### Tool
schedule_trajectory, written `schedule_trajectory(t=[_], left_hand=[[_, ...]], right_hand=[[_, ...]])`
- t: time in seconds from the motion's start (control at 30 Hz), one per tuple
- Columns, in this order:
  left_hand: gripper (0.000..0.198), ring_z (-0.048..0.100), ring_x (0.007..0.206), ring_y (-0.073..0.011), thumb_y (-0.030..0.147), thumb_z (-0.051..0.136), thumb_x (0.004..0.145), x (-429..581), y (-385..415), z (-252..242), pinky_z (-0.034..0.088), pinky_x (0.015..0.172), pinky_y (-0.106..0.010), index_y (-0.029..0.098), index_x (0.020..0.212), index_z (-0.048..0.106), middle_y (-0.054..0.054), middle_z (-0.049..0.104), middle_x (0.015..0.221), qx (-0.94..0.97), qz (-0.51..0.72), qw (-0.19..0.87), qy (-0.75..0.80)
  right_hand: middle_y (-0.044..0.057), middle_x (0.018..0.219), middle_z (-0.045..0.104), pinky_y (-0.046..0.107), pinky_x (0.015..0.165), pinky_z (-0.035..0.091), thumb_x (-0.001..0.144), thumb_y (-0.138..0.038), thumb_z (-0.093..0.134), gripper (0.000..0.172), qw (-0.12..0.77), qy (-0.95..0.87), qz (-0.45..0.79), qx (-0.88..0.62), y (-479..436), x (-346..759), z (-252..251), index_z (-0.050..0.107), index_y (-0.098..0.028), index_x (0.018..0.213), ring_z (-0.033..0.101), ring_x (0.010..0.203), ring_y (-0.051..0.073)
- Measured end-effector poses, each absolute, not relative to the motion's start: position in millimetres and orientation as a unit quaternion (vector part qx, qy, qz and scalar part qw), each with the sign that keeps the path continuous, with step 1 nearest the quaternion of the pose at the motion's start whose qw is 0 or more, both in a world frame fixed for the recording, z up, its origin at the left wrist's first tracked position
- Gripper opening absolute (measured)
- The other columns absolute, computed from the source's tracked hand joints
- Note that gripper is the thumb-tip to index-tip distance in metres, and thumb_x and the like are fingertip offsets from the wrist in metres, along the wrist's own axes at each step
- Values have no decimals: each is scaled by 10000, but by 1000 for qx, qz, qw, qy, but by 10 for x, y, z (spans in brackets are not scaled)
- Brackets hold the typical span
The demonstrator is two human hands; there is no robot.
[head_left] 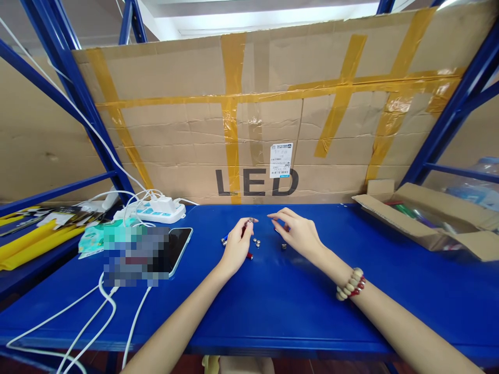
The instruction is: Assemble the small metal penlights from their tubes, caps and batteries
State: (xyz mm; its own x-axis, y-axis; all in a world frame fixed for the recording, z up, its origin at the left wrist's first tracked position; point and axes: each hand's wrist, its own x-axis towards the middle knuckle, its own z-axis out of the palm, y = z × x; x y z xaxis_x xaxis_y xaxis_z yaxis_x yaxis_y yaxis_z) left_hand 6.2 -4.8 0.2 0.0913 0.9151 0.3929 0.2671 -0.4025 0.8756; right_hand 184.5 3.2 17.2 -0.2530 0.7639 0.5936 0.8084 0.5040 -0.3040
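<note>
My left hand (pixel 236 241) is closed around a small tube with a silvery end (pixel 251 220), most of it hidden by the fingers. A blue tube (pixel 223 240) pokes out just left of this hand, and a red tube (pixel 249 255) lies under its right side. Beside it on the table are several small silver button cells (pixel 257 242). My right hand (pixel 297 234) hovers to the right, fingers bent and somewhat apart, with nothing visible in them. Below its fingers stands a small dark metal cap (pixel 284 246).
A phone (pixel 181 249) and a blurred-out patch lie at left, with white cables (pixel 105 301) running over the front edge. Behind them sits a power strip (pixel 167 210). An open cardboard box (pixel 421 228) stands at right. A big cardboard sheet (pixel 187 140) walls off the back.
</note>
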Motion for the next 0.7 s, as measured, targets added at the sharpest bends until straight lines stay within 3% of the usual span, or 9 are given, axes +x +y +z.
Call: schedule_trajectory(t=[0.27,0.47,0.7], left_hand=[[231,535,778,-125,360,506,809,54,-7,-4,420,732,-238,183,936,583,-4,578,832,589,571,374,432],[205,465,666,-93,355,579,752,63,-7,-1,386,684,-228,175,823,512,31,497,718,583,568,381,438],[196,412,618,-77,286,581,728,86,-33,18,353,648,-218,173,704,423,51,422,657,578,557,406,436]], right_hand=[[-22,996,665,215,508,298,801,-202,522,192,257,-739,-48,-621,127,2007,202,686,-264,878,611,756,131],[22,953,649,229,504,290,796,-304,557,164,147,-760,-21,-633,198,2039,93,711,-264,835,603,778,164],[20,945,642,224,555,349,764,-290,603,118,145,-773,11,-618,218,2015,64,706,-237,738,595,819,153]])
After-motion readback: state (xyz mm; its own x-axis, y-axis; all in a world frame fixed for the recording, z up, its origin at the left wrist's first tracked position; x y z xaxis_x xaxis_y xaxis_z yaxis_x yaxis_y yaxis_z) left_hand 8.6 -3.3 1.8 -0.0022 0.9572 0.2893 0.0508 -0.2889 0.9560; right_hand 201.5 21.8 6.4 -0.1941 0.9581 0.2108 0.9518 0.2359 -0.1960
